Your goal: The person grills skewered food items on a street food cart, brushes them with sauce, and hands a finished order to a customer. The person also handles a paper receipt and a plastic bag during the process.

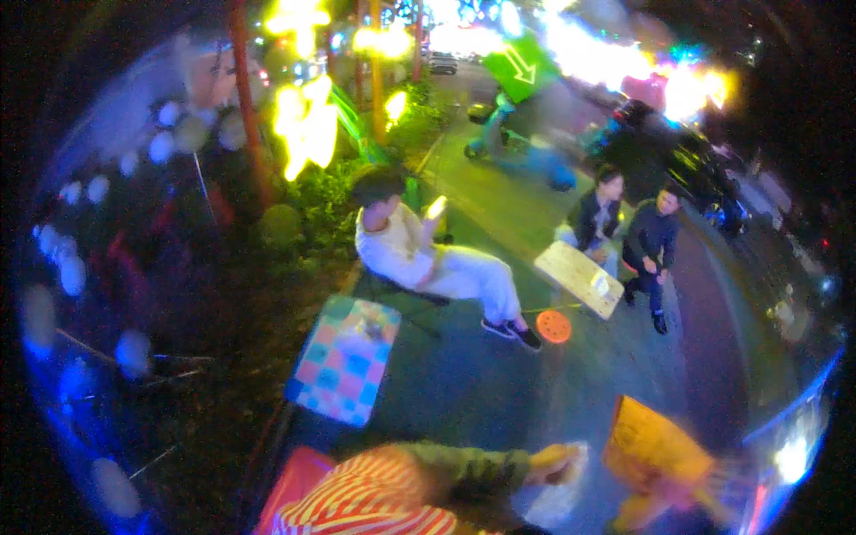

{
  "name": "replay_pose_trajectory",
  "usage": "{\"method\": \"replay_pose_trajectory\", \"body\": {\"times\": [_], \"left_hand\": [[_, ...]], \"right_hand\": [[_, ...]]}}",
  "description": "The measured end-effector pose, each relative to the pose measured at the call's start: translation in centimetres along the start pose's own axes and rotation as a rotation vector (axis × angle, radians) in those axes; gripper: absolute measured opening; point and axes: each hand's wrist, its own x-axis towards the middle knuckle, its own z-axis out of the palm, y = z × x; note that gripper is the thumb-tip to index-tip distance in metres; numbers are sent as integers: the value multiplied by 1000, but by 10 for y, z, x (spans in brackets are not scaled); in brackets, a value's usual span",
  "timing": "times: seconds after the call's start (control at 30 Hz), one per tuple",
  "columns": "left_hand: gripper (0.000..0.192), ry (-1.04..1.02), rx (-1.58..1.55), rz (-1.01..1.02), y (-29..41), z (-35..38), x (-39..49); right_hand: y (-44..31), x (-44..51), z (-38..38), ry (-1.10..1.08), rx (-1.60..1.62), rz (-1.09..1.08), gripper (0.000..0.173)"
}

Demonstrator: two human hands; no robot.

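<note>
From the bottom edge my left hand (554, 464) reaches rightward in a dark green sleeve, its fingers closed at the edge of a white, sheet-like bag or paper (552, 498). Red-and-white striped cloth (368, 485) covers the near end of that arm. At the lower right, my right hand (635, 513) is strongly blurred against the lower part of an orange-yellow, paper-like bag (659, 445) and seems to hold it. The bag tilts to the right of the white piece, apart from it. What either bag contains cannot be made out.
Ahead, a seated person (435, 257) holds a lit phone (436, 207) beside a checkered table (341, 364). Two more people sit by a pale table (568, 271). An orange round stool (554, 326), a scooter (501, 130) and a red surface (294, 485) are also around.
</note>
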Motion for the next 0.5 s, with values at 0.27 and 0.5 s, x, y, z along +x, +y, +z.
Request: {"method": "replay_pose_trajectory", "body": {"times": [0.27, 0.5], "left_hand": [[23, 727, 1232, 687, 173, -172, -169], [23, 681, 1098, 371, 280, -169, -234]], "right_hand": [[90, 185, 177, -37, 298, 66, 39], [106, 260, 199, 110, 437, 10, 40]]}}
